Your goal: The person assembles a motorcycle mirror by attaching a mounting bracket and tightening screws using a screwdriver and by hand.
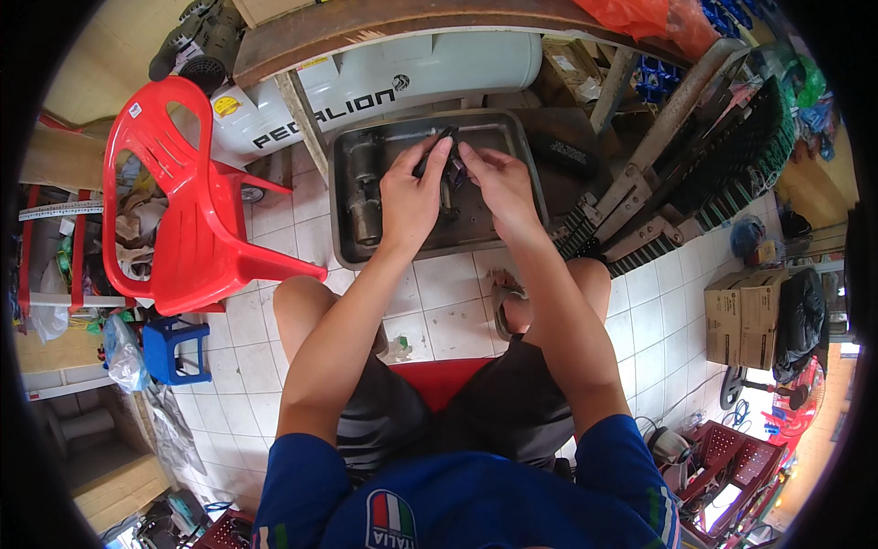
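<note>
Both hands meet over a dark metal tray (340,229) on the floor in front of me. My left hand (412,194) pinches a small black part (449,135), whose exact kind I cannot make out. Against its other side, the fingers of my right hand (505,188) are closed too, largely hiding it. Greasy metal cylinders (366,220), motor-like in shape, lie along the tray's left side. Below the hands, a slim metal piece (447,199) shows in the tray.
A red plastic chair (187,220) stands left of the tray. Behind it lies a large grey tank (366,82) under a wooden bench (439,26). A dark rounded object (569,157) and a folded metal frame (640,183) are at right. Cardboard boxes (743,316) stand farther right.
</note>
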The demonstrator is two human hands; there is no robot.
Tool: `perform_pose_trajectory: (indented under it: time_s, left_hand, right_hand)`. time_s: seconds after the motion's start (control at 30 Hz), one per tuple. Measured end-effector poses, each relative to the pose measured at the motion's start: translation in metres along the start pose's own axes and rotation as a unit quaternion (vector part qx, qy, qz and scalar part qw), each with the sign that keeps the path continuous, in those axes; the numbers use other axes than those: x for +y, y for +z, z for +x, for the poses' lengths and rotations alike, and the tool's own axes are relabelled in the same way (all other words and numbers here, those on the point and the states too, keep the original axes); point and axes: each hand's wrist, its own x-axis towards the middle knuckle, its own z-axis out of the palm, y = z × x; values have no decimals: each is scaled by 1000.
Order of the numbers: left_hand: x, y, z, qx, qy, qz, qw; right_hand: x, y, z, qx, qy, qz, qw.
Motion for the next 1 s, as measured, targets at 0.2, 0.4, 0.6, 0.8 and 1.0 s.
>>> perform_pose_trajectory:
  time_s: [0.2, 0.4, 0.6, 0.8, 1.0]
  left_hand:
    - [0, -1, 1, 5, 18, 13, 1000]
    - [3, 2, 1, 14, 61, 42, 997]
    - [-5, -6, 7, 17, -28, -2, 999]
    - [-9, -15, 17, -27, -147, -142, 979]
    - [4, -22, 18, -75, -229, -219, 946]
  right_hand:
    - [5, -1, 5, -39, -25, 48, 998]
    - [14, -5, 13, -29, -90, 21, 995]
    - [4, 4, 10, 12, -216, -188, 958]
    - [-11, -7, 14, -31, -461, -349, 815]
    - [-21, -9, 20, -87, -489, -404, 768]
